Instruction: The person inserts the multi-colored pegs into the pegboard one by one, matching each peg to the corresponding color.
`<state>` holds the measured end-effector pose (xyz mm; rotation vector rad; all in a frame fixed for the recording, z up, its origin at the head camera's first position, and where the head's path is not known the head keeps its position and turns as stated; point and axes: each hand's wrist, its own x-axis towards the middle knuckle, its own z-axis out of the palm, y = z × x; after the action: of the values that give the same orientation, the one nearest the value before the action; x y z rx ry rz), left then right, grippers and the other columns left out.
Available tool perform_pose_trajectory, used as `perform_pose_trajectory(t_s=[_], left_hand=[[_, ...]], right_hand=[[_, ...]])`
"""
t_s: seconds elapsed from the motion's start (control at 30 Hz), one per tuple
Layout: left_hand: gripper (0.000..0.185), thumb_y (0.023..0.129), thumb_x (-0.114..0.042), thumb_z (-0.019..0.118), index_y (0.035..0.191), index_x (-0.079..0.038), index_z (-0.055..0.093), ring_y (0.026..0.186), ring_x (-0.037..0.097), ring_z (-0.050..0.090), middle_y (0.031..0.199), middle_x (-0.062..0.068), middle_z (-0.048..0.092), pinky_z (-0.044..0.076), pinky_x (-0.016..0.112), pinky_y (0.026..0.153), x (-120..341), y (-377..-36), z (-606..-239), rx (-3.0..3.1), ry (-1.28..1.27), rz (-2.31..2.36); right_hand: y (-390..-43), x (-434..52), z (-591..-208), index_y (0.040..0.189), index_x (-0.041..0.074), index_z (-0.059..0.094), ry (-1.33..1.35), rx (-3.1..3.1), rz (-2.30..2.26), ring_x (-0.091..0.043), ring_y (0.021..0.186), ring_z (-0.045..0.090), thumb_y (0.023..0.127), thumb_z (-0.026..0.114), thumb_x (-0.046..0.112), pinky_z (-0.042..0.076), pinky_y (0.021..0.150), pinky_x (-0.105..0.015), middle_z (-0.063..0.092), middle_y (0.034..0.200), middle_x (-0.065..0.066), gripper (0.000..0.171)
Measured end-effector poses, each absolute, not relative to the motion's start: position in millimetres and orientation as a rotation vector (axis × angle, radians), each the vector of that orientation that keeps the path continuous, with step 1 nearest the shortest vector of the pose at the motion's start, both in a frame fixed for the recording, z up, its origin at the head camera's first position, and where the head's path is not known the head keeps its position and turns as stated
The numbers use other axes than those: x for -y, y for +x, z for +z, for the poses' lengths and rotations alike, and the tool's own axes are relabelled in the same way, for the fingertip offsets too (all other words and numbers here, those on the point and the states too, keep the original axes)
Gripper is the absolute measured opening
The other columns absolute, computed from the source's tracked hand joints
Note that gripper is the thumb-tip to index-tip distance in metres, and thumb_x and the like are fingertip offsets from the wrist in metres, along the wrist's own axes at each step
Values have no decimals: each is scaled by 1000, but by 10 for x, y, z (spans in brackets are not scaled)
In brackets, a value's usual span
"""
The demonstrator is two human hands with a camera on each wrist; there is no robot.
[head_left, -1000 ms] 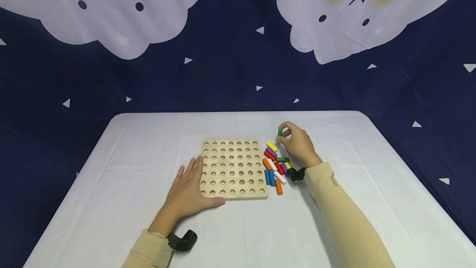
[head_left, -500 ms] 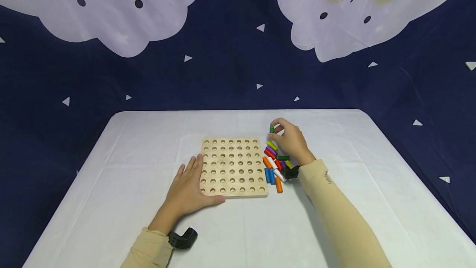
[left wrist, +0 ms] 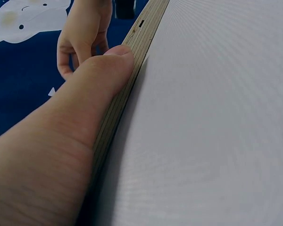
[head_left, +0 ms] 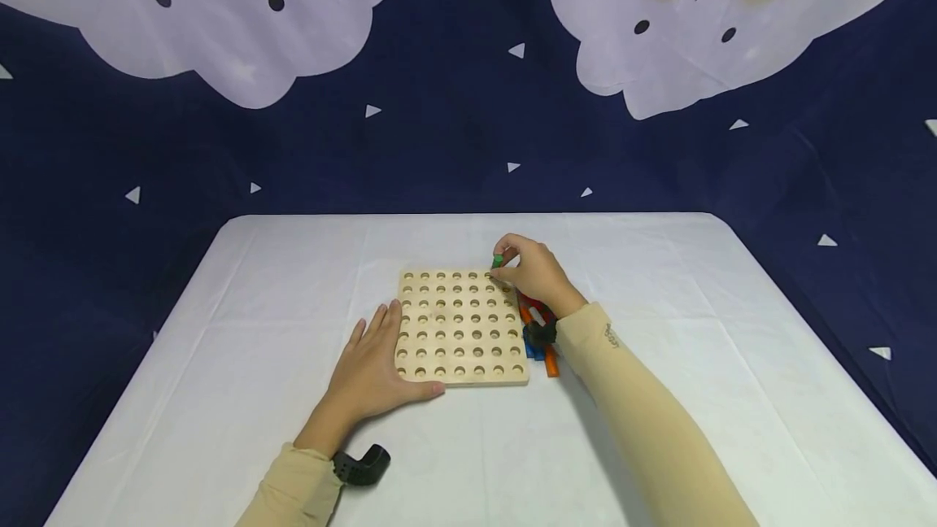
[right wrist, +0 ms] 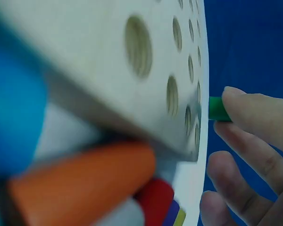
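Your right hand [head_left: 537, 271] pinches green peg [head_left: 498, 261] over pegboard [head_left: 461, 325] corner; left hand [head_left: 373, 368] flat, fingers straight, against its edge.

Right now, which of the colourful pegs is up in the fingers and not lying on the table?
The green peg. The right hand pinches it above the wooden board's far right corner; the others lie beside the board.

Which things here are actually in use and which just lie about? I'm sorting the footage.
In use:
green peg, pinched by right hand
wooden pegboard, steadied by left hand

Lying about:
pile of coloured pegs
white table
cloud backdrop
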<state>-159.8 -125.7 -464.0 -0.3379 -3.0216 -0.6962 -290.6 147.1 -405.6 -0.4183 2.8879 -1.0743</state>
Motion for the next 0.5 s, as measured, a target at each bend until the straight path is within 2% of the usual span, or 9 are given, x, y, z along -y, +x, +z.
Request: perform_pose_trajectory(t_s=[0.27, 0.5], left_hand=[[149, 53, -96, 59, 160, -6, 8, 156, 27, 13, 166, 11, 17, 6, 49, 127, 1261, -1595, -4617, 3029, -336, -707], [149, 54, -96, 60, 160, -5, 8, 156, 28, 13, 166, 11, 17, 7, 49, 127, 1268, -1602, -4620, 3024, -342, -704]], right_hand=[[-2915, -1358, -4059, 101, 23, 62, -444, -2925, -931, -19, 76, 59, 86, 78, 23, 45, 71, -32, 71, 100, 1, 22], [-2893, -1328, -4038, 97, 22, 62, -469, -2940, -850, -18, 73, 59, 87, 78, 22, 45, 68, -32, 72, 101, 2, 19]])
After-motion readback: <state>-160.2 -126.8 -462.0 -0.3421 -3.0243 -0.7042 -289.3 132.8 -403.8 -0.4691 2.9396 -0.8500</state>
